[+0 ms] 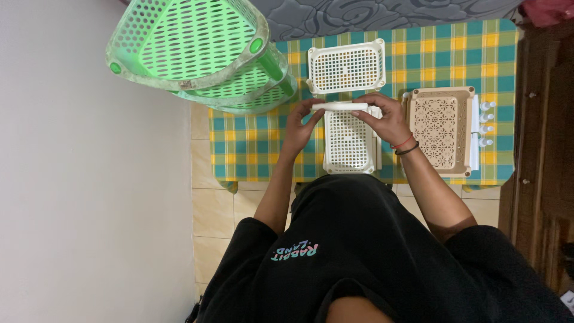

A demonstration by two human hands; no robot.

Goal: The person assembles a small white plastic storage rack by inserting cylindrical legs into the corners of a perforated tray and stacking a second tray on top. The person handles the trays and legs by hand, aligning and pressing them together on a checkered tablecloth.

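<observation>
A white perforated tray (348, 143) lies on a green and yellow checked mat (251, 146) in front of me. Across its far edge sits a short white bar (341, 106). My left hand (299, 127) grips the bar's left end, and my right hand (384, 116), with red and black bands at the wrist, grips its right end and rests on the tray's corner. A second white perforated tray (347, 67) lies just beyond, apart from the first.
A beige patterned tray (440, 128) lies to the right, with white poles (485, 125) along its right side. A green tiered corner rack (197, 48) stands at the upper left. White wall on the left, dark wooden furniture (544, 149) on the right, tiled floor (215, 209) below.
</observation>
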